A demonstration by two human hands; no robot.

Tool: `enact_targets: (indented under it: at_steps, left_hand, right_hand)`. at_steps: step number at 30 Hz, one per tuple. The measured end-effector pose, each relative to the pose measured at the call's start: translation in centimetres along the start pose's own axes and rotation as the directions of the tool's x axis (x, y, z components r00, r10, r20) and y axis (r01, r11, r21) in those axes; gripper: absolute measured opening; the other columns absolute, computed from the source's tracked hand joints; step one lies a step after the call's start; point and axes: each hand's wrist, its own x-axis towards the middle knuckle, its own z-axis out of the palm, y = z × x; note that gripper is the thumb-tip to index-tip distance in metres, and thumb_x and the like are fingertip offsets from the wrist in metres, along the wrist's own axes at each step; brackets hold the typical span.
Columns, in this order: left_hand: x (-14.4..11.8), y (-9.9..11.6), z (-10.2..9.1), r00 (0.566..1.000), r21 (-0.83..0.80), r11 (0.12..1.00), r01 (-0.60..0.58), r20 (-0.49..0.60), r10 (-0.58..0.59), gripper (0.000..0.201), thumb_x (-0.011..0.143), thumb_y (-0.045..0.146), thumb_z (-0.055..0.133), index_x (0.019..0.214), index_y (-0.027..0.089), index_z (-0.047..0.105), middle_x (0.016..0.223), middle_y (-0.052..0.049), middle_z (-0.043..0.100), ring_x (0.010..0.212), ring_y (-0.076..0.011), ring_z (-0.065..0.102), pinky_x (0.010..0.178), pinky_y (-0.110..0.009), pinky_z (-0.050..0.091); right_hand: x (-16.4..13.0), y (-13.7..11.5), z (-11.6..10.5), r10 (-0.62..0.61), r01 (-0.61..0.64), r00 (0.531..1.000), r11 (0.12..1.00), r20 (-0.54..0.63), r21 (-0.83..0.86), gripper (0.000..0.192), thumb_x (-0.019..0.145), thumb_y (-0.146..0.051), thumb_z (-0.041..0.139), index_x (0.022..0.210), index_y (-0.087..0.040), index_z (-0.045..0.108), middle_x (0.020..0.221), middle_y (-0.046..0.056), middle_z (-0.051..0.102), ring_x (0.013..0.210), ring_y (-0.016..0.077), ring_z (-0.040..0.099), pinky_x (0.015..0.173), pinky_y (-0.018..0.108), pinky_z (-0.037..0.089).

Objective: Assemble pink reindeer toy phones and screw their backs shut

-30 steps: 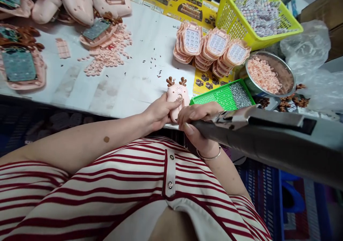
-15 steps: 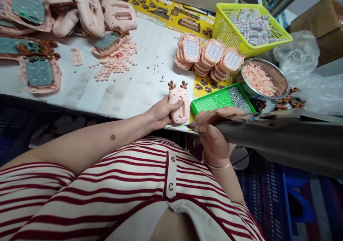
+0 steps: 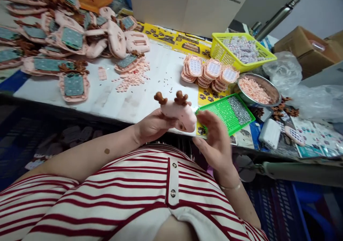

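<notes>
My left hand (image 3: 151,126) grips a pink deer-shaped toy phone (image 3: 179,112) with brown antlers, lifted off the white table (image 3: 112,98) and tilted toward me. My right hand (image 3: 215,144) is open beside the toy's right end, fingers spread and blurred, holding nothing. A grey power screwdriver (image 3: 302,171) hangs low at the right, apart from that hand. Just beyond the right hand sits a green tray (image 3: 221,113) with small metal screws.
Stacked pink keypad fronts (image 3: 210,71), a yellow basket (image 3: 241,51) of white parts, a steel bowl (image 3: 255,89) of pink buttons, and loose buttons (image 3: 132,77) lie on the table. Pink shells with green circuit boards (image 3: 68,51) crowd the left. A cardboard box (image 3: 187,5) stands behind.
My right hand let go of the screwdriver, which dropped low to the right. My left hand raised the toy off the table and tilted it. The view tipped upward.
</notes>
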Motion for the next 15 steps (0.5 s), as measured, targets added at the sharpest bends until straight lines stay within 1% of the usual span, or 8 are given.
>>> enact_targets:
  at_steps: [1, 3, 5, 7, 9, 12, 14, 15]
  left_hand:
    - [-0.3, 0.2, 0.0, 1.0, 0.021, 1.0, -0.005, 0.024, 0.005, 0.041, 0.066, 0.018, 0.091, 0.105, 0.024, 0.08, 0.135, -0.007, 0.069, 0.13, -0.0292, 0.059, 0.108, -0.042, 0.048]
    - [-0.8, 0.6, -0.5, 0.999, 0.06, 0.998, -0.01, 0.047, 0.007, 0.038, 0.068, 0.018, 0.089, 0.104, 0.026, 0.081, 0.133, -0.006, 0.07, 0.129, -0.0282, 0.06, 0.104, -0.039, 0.051]
    - [-0.9, 1.0, -1.4, 0.999, 0.086, 0.996, -0.027, 0.048, 0.022, 0.037, 0.071, 0.021, 0.088, 0.106, 0.026, 0.081, 0.131, -0.007, 0.07, 0.127, -0.0278, 0.062, 0.101, -0.037, 0.052]
    - [-1.0, 1.4, -2.4, 0.997, 0.102, 0.994, -0.05, 0.059, 0.044, 0.038, 0.071, 0.023, 0.089, 0.108, 0.026, 0.081, 0.13, -0.008, 0.071, 0.127, -0.029, 0.062, 0.101, -0.038, 0.053]
    - [-0.9, 1.7, -3.1, 0.996, 0.115, 0.991, -0.063, 0.064, 0.056, 0.038, 0.068, 0.023, 0.091, 0.105, 0.025, 0.081, 0.125, -0.008, 0.073, 0.127, -0.0306, 0.062, 0.103, -0.041, 0.052]
    - [-0.6, 1.9, -3.5, 0.999, 0.137, 0.99, -0.044, -0.008, 0.045, 0.035, 0.065, 0.025, 0.093, 0.098, 0.021, 0.08, 0.115, -0.009, 0.075, 0.124, -0.0319, 0.064, 0.102, -0.043, 0.053]
    - [-0.4, 2.0, -3.6, 0.997, 0.157, 0.987, -0.034, -0.058, 0.043, 0.034, 0.066, 0.027, 0.093, 0.097, 0.019, 0.08, 0.114, -0.01, 0.075, 0.122, -0.0316, 0.064, 0.101, -0.043, 0.053]
    - [-0.3, 2.1, -3.6, 0.997, 0.163, 0.986, -0.038, -0.059, 0.049, 0.035, 0.067, 0.028, 0.092, 0.099, 0.019, 0.081, 0.115, -0.011, 0.075, 0.122, -0.0313, 0.064, 0.101, -0.042, 0.052]
  right_hand:
    - [0.8, 0.7, 0.9, 0.019, -0.02, 0.999, 0.999, 0.049, 0.025, 0.061, 0.081, -0.052, 0.079, 0.134, -0.029, 0.06, 0.134, 0.01, 0.066, 0.125, 0.0289, 0.061, 0.106, 0.049, 0.055]
    - [2.4, 2.0, 2.5, 0.063, -0.076, 0.984, 0.994, 0.164, 0.075, 0.05, 0.081, -0.057, 0.076, 0.12, -0.028, 0.068, 0.118, 0.007, 0.072, 0.11, 0.0262, 0.067, 0.099, 0.047, 0.057]
    - [3.5, 3.2, 3.9, 0.072, -0.102, 0.971, 0.987, 0.227, 0.122, 0.039, 0.083, -0.057, 0.074, 0.108, -0.026, 0.072, 0.106, 0.005, 0.074, 0.096, 0.0227, 0.068, 0.092, 0.042, 0.058]
    - [4.1, 3.9, 4.8, 0.048, -0.088, 0.97, 0.983, 0.238, 0.159, 0.034, 0.084, -0.054, 0.075, 0.103, -0.026, 0.073, 0.102, 0.004, 0.074, 0.091, 0.0208, 0.067, 0.088, 0.039, 0.057]
    - [4.4, 4.3, 5.2, 0.025, -0.064, 0.971, 0.985, 0.236, 0.16, 0.031, 0.083, -0.052, 0.076, 0.1, -0.026, 0.073, 0.098, 0.003, 0.074, 0.088, 0.02, 0.066, 0.084, 0.036, 0.056]
    - [4.7, 4.3, 5.4, 0.048, -0.074, 0.973, 0.991, 0.224, 0.111, 0.034, 0.081, -0.054, 0.077, 0.097, -0.024, 0.072, 0.09, 0.004, 0.073, 0.082, 0.0199, 0.065, 0.078, 0.036, 0.056]
    - [4.9, 4.2, 5.4, 0.066, -0.087, 0.98, 0.991, 0.187, 0.104, 0.038, 0.08, -0.056, 0.077, 0.099, -0.024, 0.071, 0.092, 0.005, 0.074, 0.082, 0.0204, 0.066, 0.079, 0.037, 0.058]
    - [5.0, 4.2, 5.5, 0.069, -0.089, 0.983, 0.99, 0.169, 0.112, 0.038, 0.08, -0.056, 0.077, 0.1, -0.024, 0.071, 0.094, 0.005, 0.074, 0.083, 0.0206, 0.066, 0.081, 0.038, 0.058]
